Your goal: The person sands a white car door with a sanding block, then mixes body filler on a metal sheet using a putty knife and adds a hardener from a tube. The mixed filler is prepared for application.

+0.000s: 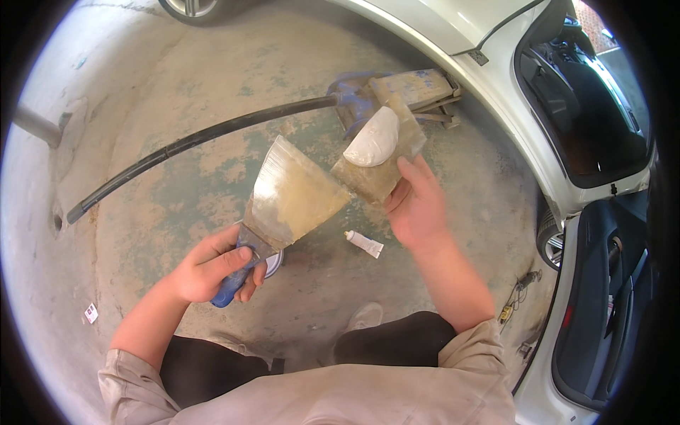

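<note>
My left hand [218, 268] grips the blue handle of a wide putty knife [297, 196], whose broad blade is smeared with yellowish residue and points up to the right. In my right hand [417, 204] is a flat, stained rectangular spreader plate [366, 183], pinched at its lower right edge with the thumb on top. A thick half-round mound of whitish filler paste [374, 139] lies on that plate. The right corner of the blade meets or overlaps the plate's lower left edge; whether they touch I cannot tell. Partly hidden behind my left hand is a round can [274, 264].
A small tube [364, 244] lies on the worn concrete floor below the plate. Beyond it stands a blue floor jack [353, 101] with a long black handle [212, 133]. A white car [478, 79] with an open door [600, 303] curves along the right. A corded tool [526, 281] lies near the door.
</note>
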Tool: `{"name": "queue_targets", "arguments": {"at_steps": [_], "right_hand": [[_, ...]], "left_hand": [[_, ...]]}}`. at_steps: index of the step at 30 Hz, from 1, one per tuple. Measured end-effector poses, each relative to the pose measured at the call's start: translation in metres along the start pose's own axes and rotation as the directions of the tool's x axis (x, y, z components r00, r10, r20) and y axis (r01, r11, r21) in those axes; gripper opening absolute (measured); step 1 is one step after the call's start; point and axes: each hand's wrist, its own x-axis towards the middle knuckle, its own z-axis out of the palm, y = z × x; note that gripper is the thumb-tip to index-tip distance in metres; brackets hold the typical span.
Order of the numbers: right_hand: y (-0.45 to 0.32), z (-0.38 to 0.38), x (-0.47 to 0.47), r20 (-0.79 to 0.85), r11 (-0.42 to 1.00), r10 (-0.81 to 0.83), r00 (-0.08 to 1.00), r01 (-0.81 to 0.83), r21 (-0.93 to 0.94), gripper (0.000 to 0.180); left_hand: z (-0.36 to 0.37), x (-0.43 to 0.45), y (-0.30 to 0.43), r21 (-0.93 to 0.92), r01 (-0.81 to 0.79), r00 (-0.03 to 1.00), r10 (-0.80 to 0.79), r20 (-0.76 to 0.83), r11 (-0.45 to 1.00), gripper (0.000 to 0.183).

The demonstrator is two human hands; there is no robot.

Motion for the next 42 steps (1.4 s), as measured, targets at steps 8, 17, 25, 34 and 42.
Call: {"name": "queue_targets", "arguments": {"at_steps": [8, 17, 25, 34, 42], "right_hand": [[0.014, 0.014, -0.016, 0.039, 0.928, -0.308, 0.951, 0.309, -0.207, 0.030], [0.014, 0.019, -0.033, 0.498, 0.300, -0.478, 0.724, 0.667, -0.682, 0.022], [-0.004, 0.037, -0.027, 0.717, 0.033, -0.260, 0.646, 0.749, -0.662, 0.035], [-0.017, 0.039, -0.027, 0.734, 0.038, -0.033, 0.678, 0.735, -0.677, 0.047], [-0.015, 0.031, -0.028, 0.640, 0.042, 0.155, 0.752, 0.642, -0.765, 0.034]], "left_hand": [[0.006, 0.001, 0.006, 0.085, 0.091, 0.996, -0.091, -0.007, 0.992, 0.038], [0.003, 0.003, 0.009, 0.139, 0.114, 0.993, -0.112, -0.021, 0.984, 0.032], [-0.007, -0.002, -0.002, 0.340, 0.037, 0.998, -0.017, -0.061, 0.940, 0.037], [-0.009, -0.003, -0.007, 0.381, -0.076, 0.994, 0.101, -0.046, 0.922, 0.037], [-0.011, -0.009, -0.011, 0.288, -0.131, 0.987, 0.153, -0.056, 0.949, 0.034]]}}
